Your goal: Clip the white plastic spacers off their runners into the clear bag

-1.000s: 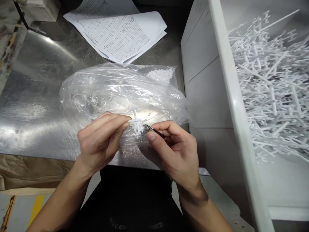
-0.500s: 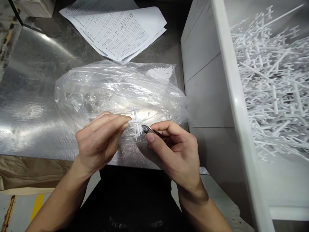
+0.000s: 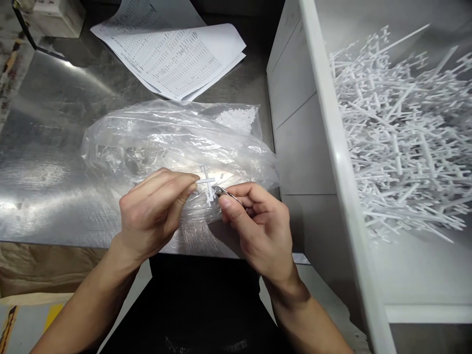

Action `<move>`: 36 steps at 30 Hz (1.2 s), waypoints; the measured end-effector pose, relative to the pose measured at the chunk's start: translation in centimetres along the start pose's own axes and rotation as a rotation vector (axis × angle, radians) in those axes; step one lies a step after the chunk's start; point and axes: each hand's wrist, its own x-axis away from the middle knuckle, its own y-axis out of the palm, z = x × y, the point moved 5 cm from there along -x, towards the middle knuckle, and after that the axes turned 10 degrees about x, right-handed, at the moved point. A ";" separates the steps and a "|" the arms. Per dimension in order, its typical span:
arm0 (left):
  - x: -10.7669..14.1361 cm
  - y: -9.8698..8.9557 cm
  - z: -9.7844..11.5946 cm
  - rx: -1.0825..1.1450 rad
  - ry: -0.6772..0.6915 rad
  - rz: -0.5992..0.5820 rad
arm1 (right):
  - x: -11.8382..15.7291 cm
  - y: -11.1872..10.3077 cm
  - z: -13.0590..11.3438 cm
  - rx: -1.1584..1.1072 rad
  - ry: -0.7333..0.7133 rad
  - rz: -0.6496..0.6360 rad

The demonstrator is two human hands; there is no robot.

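Between thumb and fingers, my left hand (image 3: 157, 211) pinches one arm of a small white plastic sprue (image 3: 207, 181), a cross-shaped frame with short side pieces. My right hand (image 3: 260, 221) is closed around a pair of small metal nippers (image 3: 229, 194). The jaws of the nippers are at the sprue's near right side, by its lower branch; whether they are closed on the plastic is too small to tell. Beneath both hands lies a clear plastic bag (image 3: 147, 120), spread over the metal table.
Small white pieces (image 3: 238, 119) lie in a clear bag at the back right. Printed sheets (image 3: 180, 59) rest behind. On the right, a white-walled bin (image 3: 332, 142) holds a heap of white sprues (image 3: 401, 142). A pale box (image 3: 59, 18) stands at the far left on the metal table (image 3: 40, 162).
The view has shifted slightly, with the bin appearing further left. Both hands keep their grips. The sprue's far end shows fewer side pieces, and the nippers remain at its near right side.
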 end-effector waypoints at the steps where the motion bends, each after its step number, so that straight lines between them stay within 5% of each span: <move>1: -0.1 0.0 0.0 -0.009 -0.001 0.006 | 0.0 -0.1 0.0 -0.013 -0.004 0.017; 13: 0.2 0.1 -0.4 -0.052 0.004 0.013 | 0.6 -0.1 -0.6 0.039 -0.078 0.027; 36: 0.2 1.1 -0.9 -0.152 -0.057 -0.065 | -0.2 0.5 0.0 -0.019 0.033 -0.021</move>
